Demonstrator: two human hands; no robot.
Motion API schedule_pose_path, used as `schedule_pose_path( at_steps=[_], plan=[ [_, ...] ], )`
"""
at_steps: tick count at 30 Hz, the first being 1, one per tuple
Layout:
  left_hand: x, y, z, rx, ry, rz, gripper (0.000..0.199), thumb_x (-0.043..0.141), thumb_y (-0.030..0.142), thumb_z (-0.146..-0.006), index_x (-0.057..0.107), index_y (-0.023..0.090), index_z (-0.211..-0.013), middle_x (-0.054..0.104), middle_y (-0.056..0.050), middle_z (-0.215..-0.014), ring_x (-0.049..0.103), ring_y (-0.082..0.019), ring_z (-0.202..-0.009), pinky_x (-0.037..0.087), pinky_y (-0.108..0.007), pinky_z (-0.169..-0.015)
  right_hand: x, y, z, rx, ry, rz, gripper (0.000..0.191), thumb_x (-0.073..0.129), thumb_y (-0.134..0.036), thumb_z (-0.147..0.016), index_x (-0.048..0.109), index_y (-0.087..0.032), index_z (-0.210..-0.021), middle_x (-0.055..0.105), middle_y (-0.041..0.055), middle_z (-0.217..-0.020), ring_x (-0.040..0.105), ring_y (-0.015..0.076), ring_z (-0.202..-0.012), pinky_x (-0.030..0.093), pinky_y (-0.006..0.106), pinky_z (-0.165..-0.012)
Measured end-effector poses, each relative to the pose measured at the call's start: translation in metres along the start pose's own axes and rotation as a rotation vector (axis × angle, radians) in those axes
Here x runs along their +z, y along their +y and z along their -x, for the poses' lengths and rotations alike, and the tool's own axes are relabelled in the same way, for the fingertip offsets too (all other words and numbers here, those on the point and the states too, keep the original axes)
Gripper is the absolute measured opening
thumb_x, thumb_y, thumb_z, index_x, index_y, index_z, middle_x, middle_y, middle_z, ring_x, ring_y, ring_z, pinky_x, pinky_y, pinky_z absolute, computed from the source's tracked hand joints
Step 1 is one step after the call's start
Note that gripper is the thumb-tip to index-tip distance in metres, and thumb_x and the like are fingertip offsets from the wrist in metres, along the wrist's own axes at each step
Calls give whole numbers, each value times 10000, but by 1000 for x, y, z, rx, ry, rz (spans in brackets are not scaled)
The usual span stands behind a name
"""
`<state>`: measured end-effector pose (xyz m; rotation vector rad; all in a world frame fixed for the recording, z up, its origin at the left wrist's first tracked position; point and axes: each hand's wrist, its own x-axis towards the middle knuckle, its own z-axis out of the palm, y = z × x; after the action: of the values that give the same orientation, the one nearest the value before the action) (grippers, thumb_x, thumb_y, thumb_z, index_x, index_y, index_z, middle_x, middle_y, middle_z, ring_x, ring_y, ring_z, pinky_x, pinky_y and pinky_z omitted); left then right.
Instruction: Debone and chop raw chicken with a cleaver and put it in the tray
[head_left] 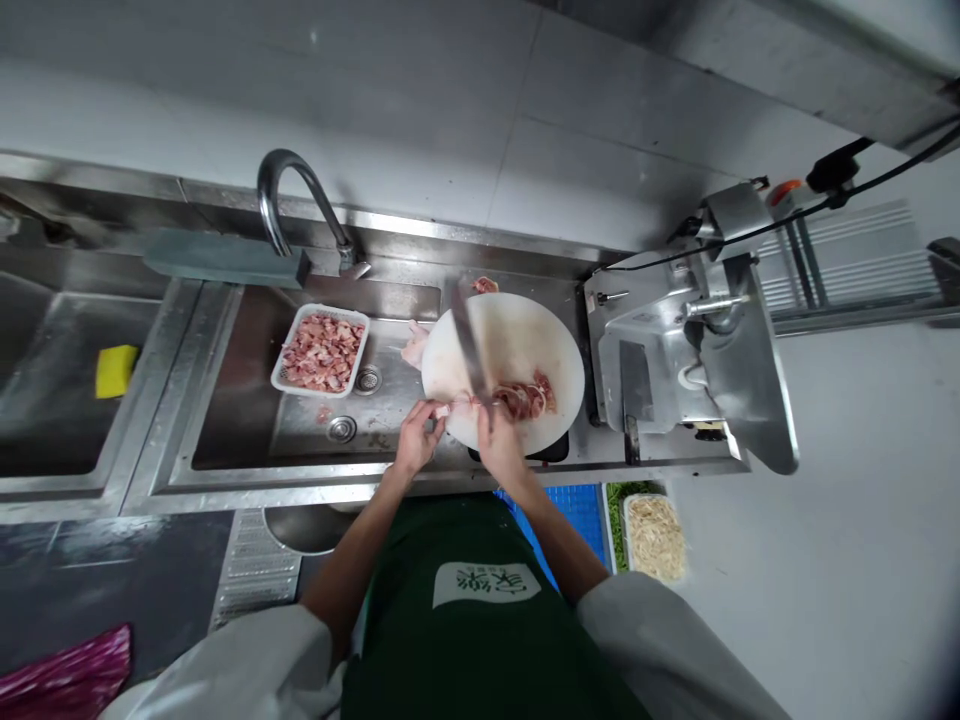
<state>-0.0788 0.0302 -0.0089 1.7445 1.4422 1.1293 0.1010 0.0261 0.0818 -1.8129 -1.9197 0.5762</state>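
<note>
Raw pale-pink strip of meat [459, 404] lies at the near left edge of a round, thick white cutting board [559, 345], its outer end reaching to the rim. The person's left hand [418, 437] pinches that end between thumb and fingers, just off the board's left edge. The right hand [499, 440], over the near edge, is clamped around the handle of a long steel cleaver [469, 345]; the blade, blurred, slants across the board toward its far left edge. The two hands are apart, with the strip and the cleaver between them. Right of the blade, near the board's near edge, sits a heap of dark red cut meat pieces [529, 398].

Against the board's left edge is a pale, skin-covered raw piece [415, 345], partly hidden by the board. Beyond the far edge lies a small red meat scrap [485, 285]. Left of the board, inside the stainless-steel sink [244, 400], a white rectangular plastic basket [311, 391] holds chopped pink meat [322, 345], near the sink's far left corner. A curved chrome faucet [304, 180] rises behind the sink's far edge. A second, broad-bladed cleaver [636, 385] rests on the metal slicing machine [675, 340] to the right.
</note>
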Motion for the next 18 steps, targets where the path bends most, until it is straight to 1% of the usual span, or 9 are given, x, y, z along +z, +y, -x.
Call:
schedule_pose_path(
  at_steps=[3, 5, 7, 9, 12, 14, 16, 18],
  plan=[
    [-2, -5, 0, 39, -34, -13, 160, 557, 230, -936, 675, 204, -1041, 663, -74, -1050, 642, -207, -991, 534, -349, -915, 37, 7, 4, 119, -252, 76, 311, 411, -200, -1008, 648, -120, -1192, 719, 154, -1052, 669, 251, -1016, 490, 312, -900],
    [-2, -9, 1, 55, -55, -19, 158, 552, 236, -942, 684, 208, -1024, 652, -78, -1081, 642, -211, -1026, 531, -356, -938, 49, 12, 0, 157, -327, 97, 321, 419, -199, -1007, 633, -122, -1234, 715, 151, -1080, 666, 245, -1020, 475, 296, -893],
    [-1, -12, 2, 43, -52, -17, 155, 551, 253, -946, 688, 209, -1003, 644, -74, -1079, 645, -203, -1011, 536, -344, -923, 47, 18, -4, 157, -341, 99, 320, 415, -214, -1014, 630, -119, -1230, 704, 154, -1121, 657, 243, -1037, 464, 290, -893],
    [1, -15, 3, 6, -31, -12, 157, 554, 274, -946, 687, 203, -991, 643, -70, -1074, 646, -187, -944, 543, -328, -883, 37, 26, 1, 144, -336, 91, 312, 408, -231, -1018, 636, -123, -1203, 695, 151, -1148, 648, 242, -1056, 458, 292, -904],
    [4, -18, 4, -39, -6, 9, 167, 566, 297, -937, 686, 191, -985, 643, -68, -1062, 615, -149, -778, 544, -304, -791, 18, 40, 28, 159, -383, 83, 287, 416, -253, -1017, 651, -144, -1141, 713, 130, -1072, 663, 242, -998, 468, 304, -885],
    [6, -19, 4, -51, -6, 27, 171, 571, 300, -932, 688, 189, -987, 640, -65, -1048, 592, -136, -730, 537, -296, -757, 10, 47, 48, 170, -418, 96, 276, 416, -251, -1014, 659, -149, -1095, 720, 125, -1009, 674, 243, -944, 473, 311, -863],
    [5, -20, 4, -56, -24, 41, 174, 573, 301, -930, 691, 192, -997, 640, -64, -1034, 595, -141, -739, 535, -293, -746, 11, 46, 56, 169, -423, 117, 277, 410, -241, -1013, 663, -142, -1068, 720, 133, -984, 678, 246, -915, 473, 317, -850],
    [2, -22, 5, -58, -52, 42, 181, 573, 304, -931, 694, 197, -1012, 645, -66, -1032, 610, -155, -780, 537, -296, -753, 20, 37, 43, 166, -406, 127, 282, 410, -231, -1010, 660, -132, -1094, 723, 143, -999, 680, 246, -913, 473, 315, -846]
  ],
)
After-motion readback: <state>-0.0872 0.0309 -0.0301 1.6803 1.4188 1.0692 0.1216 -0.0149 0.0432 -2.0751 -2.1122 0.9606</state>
